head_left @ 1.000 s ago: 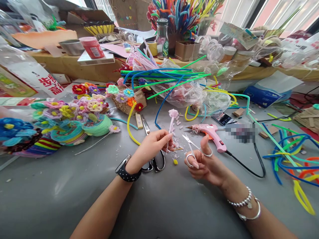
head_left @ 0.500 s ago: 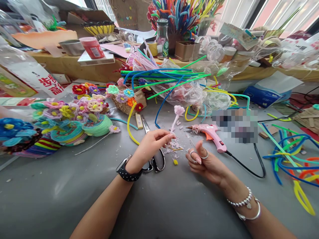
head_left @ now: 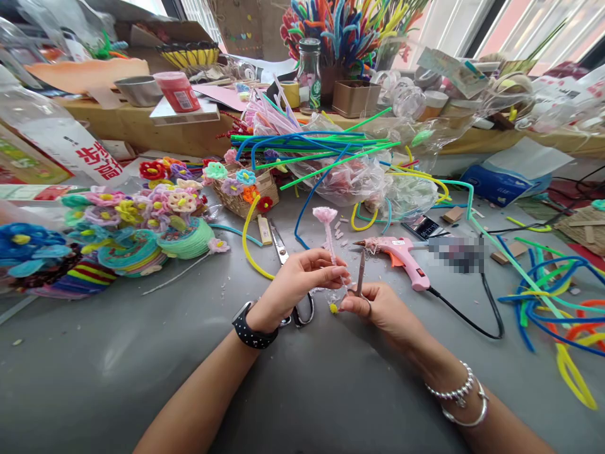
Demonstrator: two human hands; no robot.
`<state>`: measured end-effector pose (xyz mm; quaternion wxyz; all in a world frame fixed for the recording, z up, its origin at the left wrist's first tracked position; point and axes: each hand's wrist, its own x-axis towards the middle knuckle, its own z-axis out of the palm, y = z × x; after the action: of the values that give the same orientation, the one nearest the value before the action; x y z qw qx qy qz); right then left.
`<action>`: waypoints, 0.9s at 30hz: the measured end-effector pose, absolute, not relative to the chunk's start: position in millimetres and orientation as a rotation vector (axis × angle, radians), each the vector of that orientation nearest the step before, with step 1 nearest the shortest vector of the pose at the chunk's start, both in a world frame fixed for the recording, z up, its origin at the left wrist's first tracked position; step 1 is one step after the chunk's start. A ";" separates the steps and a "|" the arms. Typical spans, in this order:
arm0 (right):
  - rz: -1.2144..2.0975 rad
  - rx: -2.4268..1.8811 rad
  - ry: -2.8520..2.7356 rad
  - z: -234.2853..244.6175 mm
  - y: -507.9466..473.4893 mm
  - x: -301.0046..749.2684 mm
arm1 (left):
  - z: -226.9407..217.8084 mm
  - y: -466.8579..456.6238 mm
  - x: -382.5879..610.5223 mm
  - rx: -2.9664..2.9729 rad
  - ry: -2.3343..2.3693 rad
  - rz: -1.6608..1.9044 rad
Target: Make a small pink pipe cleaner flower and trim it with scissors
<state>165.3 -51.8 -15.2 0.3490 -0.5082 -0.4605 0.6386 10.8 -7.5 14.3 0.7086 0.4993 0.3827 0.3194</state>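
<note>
A pale pink pipe-cleaner flower (head_left: 325, 216) stands upright in my left hand (head_left: 309, 275), its stem pinched between thumb and fingers. My right hand (head_left: 385, 310) grips small scissors (head_left: 361, 274) by the finger loops, blades pointing up. Its fingertips are close to the stem's lower end; whether they touch it I cannot tell. Below the hands lies a small yellow piece (head_left: 333, 308), with pink fluff scraps around. Larger black-handled scissors (head_left: 280, 247) rest on the table, partly hidden behind my left hand. A pink glue gun (head_left: 401, 252) lies just beyond my right hand.
Pipe-cleaner flower pots (head_left: 184, 236) and a flower basket (head_left: 246, 192) stand at the left. Green and blue pipe cleaners (head_left: 312, 144) lie across plastic bags at the back. Loose pipe cleaners (head_left: 553, 296) tangle at the right. The glue gun's black cord (head_left: 467, 326) loops across the table.
My right hand has moved left and its scissors now point up beside my left hand. My left hand has shifted slightly right and down, and the pink flower's head has tipped to show its top.
</note>
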 end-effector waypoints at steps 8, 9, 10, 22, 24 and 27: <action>1.690 -1.295 -1.151 -15.3 -52.4 163.9 | 11.0 -2.8 7.1 0.996 0.853 0.926; 1.702 -1.293 -1.146 -15.3 -52.6 164.0 | 10.8 -1.7 6.0 0.957 0.858 0.954; 1.718 -1.289 -1.135 -15.3 -52.8 164.4 | 10.8 -0.5 4.8 0.923 0.861 0.969; 1.522 -1.421 -1.303 -15.6 -52.3 166.3 | 9.5 3.9 2.3 0.833 0.826 1.069; 1.521 -1.423 -1.309 -14.1 -52.4 165.9 | 9.4 3.8 2.7 0.828 0.841 1.083; 1.573 -1.397 -1.298 -13.4 -52.6 167.1 | 9.0 3.8 3.0 0.824 0.849 1.102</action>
<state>167.1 -52.6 -13.4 0.3286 -0.5339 -0.4959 0.6009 3.0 3.8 9.0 0.6907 0.3684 0.3798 0.4930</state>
